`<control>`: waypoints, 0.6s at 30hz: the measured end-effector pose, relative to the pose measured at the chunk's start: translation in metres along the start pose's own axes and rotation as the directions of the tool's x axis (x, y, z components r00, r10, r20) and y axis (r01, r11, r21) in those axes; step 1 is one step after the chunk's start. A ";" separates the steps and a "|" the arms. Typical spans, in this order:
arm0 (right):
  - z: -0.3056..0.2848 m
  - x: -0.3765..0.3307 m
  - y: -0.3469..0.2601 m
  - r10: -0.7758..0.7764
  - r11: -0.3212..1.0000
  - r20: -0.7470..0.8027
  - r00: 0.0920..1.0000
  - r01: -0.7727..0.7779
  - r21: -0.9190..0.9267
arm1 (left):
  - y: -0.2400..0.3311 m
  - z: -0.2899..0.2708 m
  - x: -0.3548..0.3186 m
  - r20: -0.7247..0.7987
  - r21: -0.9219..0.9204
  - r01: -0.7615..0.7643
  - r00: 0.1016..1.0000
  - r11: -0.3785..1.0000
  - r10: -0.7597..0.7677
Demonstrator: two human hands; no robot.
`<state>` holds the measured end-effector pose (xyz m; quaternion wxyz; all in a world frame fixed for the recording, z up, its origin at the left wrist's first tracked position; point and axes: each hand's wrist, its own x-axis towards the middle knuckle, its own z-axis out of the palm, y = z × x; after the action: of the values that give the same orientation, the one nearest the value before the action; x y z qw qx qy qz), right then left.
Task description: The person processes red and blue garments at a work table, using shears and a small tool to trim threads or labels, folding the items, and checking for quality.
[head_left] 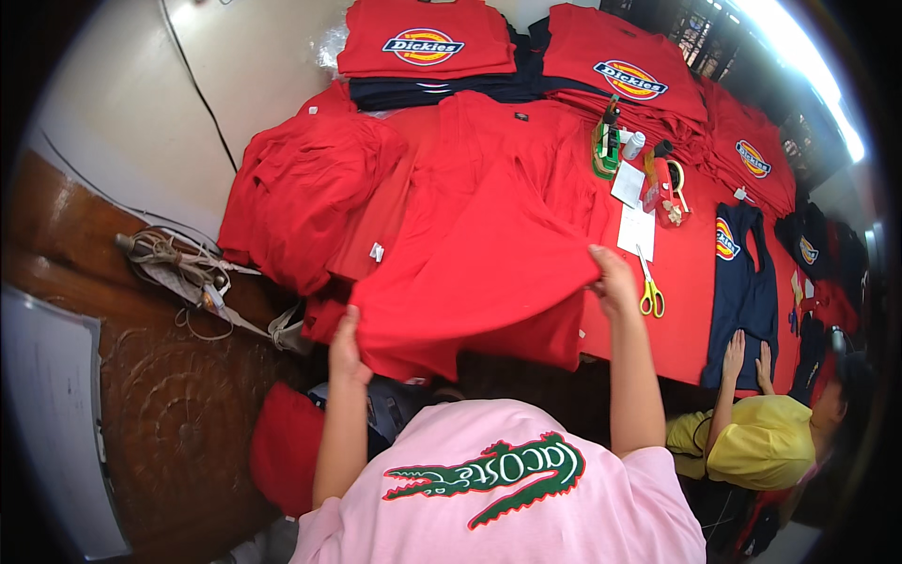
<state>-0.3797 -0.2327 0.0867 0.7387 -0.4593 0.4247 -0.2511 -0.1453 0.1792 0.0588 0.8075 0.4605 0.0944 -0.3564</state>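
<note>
Pile (301, 188) at 10 o'clock of shirt (479, 254). Left hand (347, 352), 8 o'clock, gripping shirt edge. Shirt mid-view, near edge raised, rest over surface (688, 320). Right hand (615, 280), 3 o'clock, gripping edge too. Scissors (648, 282) just past it, 3 o'clock.

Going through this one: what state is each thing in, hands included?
Red shirt: unfolded, partly lifted
Left hand: gripping its edge
Right hand: gripping its edge
Scissors: lying flat, blades apparently closed
Red heap: crumpled
Red stack: folded
Navy garment: laid flat under a co-worker's hands
Cord: bundled
Strip light: lit
</note>
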 end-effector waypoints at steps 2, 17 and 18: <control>-0.023 -0.015 -0.036 -0.115 0.993 0.079 0.990 0.115 0.014 | 0.041 0.007 -0.015 -0.035 0.159 -0.307 0.948 0.938 0.316; 0.045 -0.032 -0.159 -0.538 0.841 0.153 0.829 0.540 0.036 | 0.147 0.087 -0.139 0.488 0.438 -0.820 0.561 0.368 0.669; 0.050 -0.029 -0.158 -0.548 0.832 0.159 0.821 0.554 0.006 | 0.149 0.092 -0.141 0.505 0.432 -0.822 0.561 0.371 0.655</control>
<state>-0.3488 -0.2589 0.2497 0.6558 -0.5951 0.2206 -0.4088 -0.1655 0.2217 0.2781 0.6803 0.6437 -0.3502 -0.0163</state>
